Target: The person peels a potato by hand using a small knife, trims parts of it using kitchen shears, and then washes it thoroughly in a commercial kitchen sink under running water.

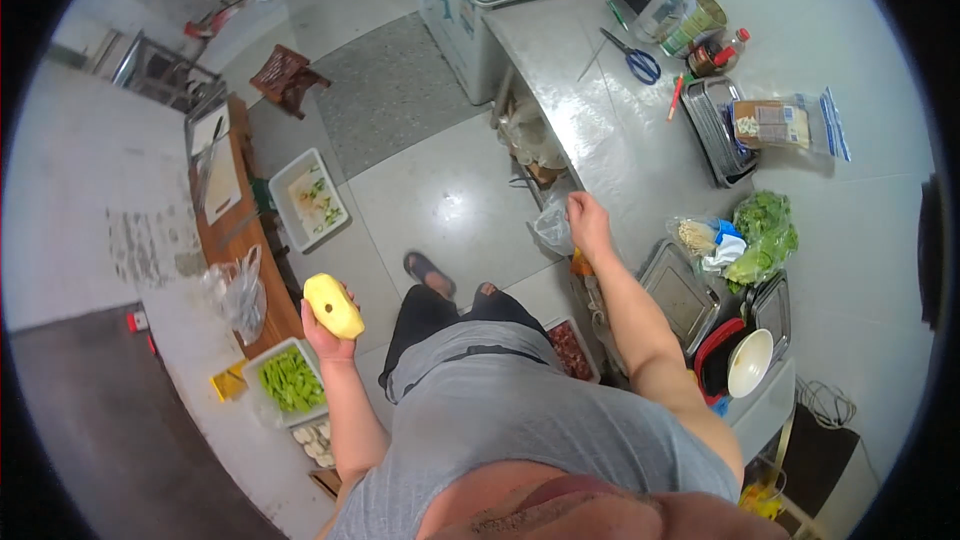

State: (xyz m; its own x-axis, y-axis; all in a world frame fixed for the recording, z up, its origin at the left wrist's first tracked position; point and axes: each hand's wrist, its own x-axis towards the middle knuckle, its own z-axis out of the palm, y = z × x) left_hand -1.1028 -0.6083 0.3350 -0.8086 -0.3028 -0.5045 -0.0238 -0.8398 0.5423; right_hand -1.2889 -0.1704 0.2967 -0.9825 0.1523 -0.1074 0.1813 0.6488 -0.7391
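My left hand (330,341) holds a large peeled potato (341,307), pale yellow, with a dark round spot on its side. It is held up in front of the wooden counter (281,326) on the left. My right hand (587,219) is curled at the edge of the stainless steel table (637,165). Beside and below those fingers hangs a clear plastic bag (553,227); whether they grip it, or anything else, cannot be made out.
On the steel table lie scissors (641,64), stacked metal trays (716,131), bagged lettuce (761,229) and a white bowl (750,364). A white tub with vegetable scraps (309,199) stands on the floor. Cut green vegetables fill another tub (291,379). Cutting boards (225,184) lie on the wooden counter.
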